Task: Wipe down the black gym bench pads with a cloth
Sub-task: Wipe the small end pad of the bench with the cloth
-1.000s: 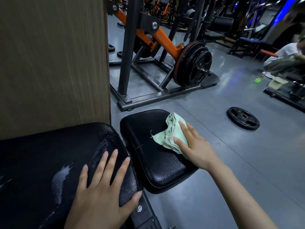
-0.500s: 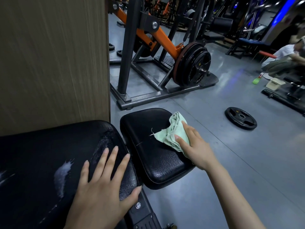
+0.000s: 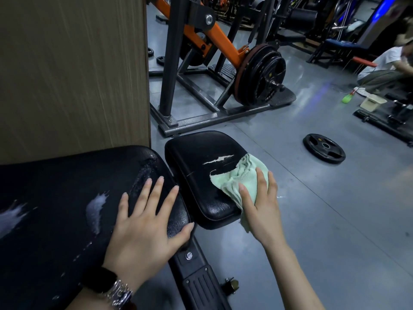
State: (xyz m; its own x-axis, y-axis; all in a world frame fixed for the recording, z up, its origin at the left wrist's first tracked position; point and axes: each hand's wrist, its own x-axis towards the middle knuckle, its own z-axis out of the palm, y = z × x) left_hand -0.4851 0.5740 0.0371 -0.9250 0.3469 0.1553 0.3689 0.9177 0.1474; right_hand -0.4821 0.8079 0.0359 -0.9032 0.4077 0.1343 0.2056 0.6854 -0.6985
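Gym bench pad (image 3: 201, 175), flat right hand (image 3: 263, 211)

A single wide-angle view is taken from head height, aimed forward and down. The bench (image 3: 73, 198) is seen close below, filling the lower left, while the floor (image 3: 312, 220) and a rack (image 3: 201, 70) are seen farther ahead, bent by the lens.

The large bench pad (image 3: 55, 209) runs off the left and bottom edges; the cloth (image 3: 237, 175) lies partly hidden under the right hand (image 3: 261, 211).
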